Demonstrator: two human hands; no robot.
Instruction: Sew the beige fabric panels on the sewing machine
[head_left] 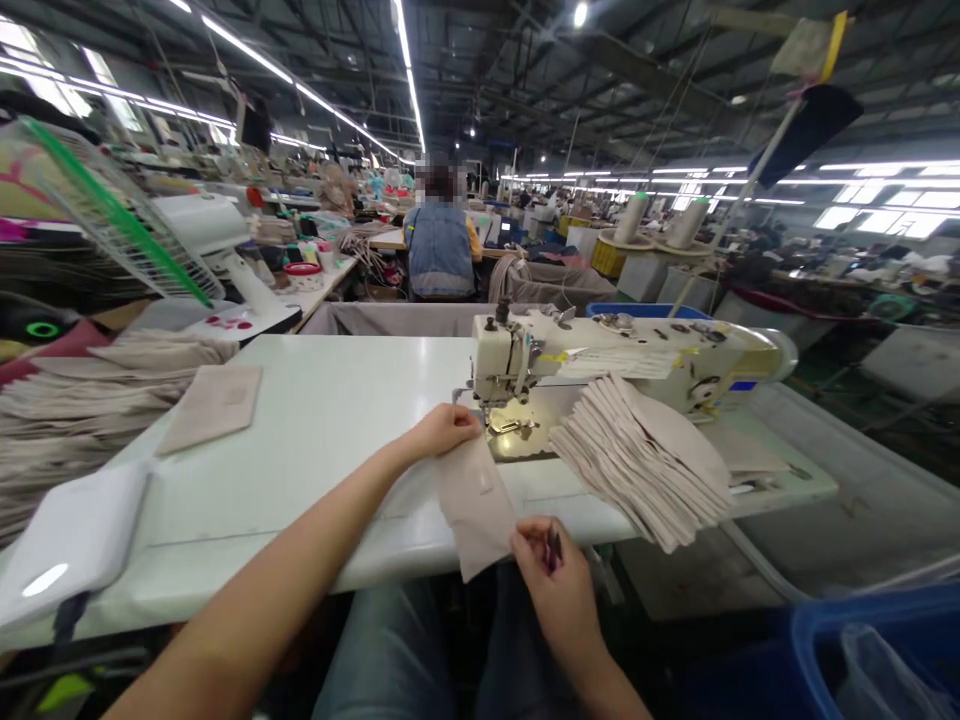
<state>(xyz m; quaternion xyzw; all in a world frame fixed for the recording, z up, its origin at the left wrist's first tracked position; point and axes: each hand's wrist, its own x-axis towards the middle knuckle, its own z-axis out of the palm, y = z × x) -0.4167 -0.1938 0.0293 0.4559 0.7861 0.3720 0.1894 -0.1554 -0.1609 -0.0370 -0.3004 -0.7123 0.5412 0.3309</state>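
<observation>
A beige fabric piece [480, 500] with a small patch on it hangs over the table's front edge, between my two hands. My left hand [448, 428] is closed on its top edge, right beside the needle area of the sewing machine [510, 360]. With thumb and fingertips my right hand [559, 575] pinches the lower right edge. A small dark tool [553, 546] is tucked in the curled fingers of that hand; its kind is not clear. To the right, a fanned stack of beige fabric pieces [637, 460] leans against the machine.
A single beige piece [214, 405] lies on the white table [322, 400], left of me. Piled fabric [67, 420] and a fan [150, 220] stand further left. Blue bin [814, 640] at lower right. Ahead sits a person in a blue vest [441, 250].
</observation>
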